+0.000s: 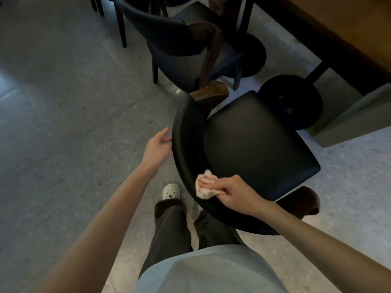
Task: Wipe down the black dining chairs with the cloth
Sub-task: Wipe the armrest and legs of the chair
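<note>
A black dining chair (254,140) with a curved backrest and brown wooden arm ends stands right in front of me. My right hand (234,192) grips a crumpled pink cloth (204,185) and presses it against the inner face of the backrest near its top edge. My left hand (158,148) is at the outer side of the backrest, its relaxed fingers touching the rim. A second black chair (175,39) stands behind the first, at the top of the view.
A wooden table (349,28) runs along the upper right, with two round black pedestal bases (296,102) under it. A pale box-like block (355,119) sits at the right. Grey stone floor (63,102) spreads to the left. My legs and white shoe (171,191) are below the chair.
</note>
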